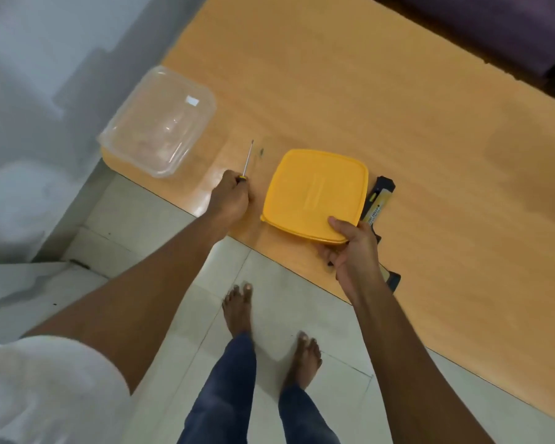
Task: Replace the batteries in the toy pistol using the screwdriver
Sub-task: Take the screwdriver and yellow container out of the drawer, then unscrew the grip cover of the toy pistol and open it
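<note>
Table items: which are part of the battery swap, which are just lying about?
Part of the job:
- screwdriver, handle gripped in left hand
- toy pistol, on the table, partly hidden behind the lid

Just lying about:
- yellow lid, held at its near edge by right hand
- clear container, at the table's corner
- small dark speck near the screwdriver tip, too small to identify

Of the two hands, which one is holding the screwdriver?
The left hand, closed around the handle of the screwdriver beside the clear container. The right hand grips the yellow lid instead.
</note>
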